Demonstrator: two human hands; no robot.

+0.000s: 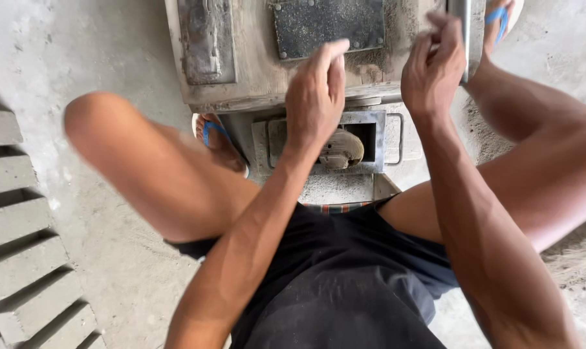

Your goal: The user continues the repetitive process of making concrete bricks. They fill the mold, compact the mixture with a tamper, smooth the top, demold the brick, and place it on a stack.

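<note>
I squat over a dusty grey press-like machine [254,77] with dark metal plates on top. My left hand [316,97] reaches over its front edge with fingers extended and holds nothing. Just below that hand sits a small metal mould box [376,143] with a rectangular opening, and a rounded wooden piece [342,150] lies in it. My right hand [435,64] is curled around an upright grey metal bar [465,35] at the machine's right side.
Rows of grey cement bricks [18,226] stand on edge on the floor at the left. My feet in blue-strapped sandals [217,139] [500,16] flank the machine. My bare knees fill both sides. The concrete floor [112,39] is sandy.
</note>
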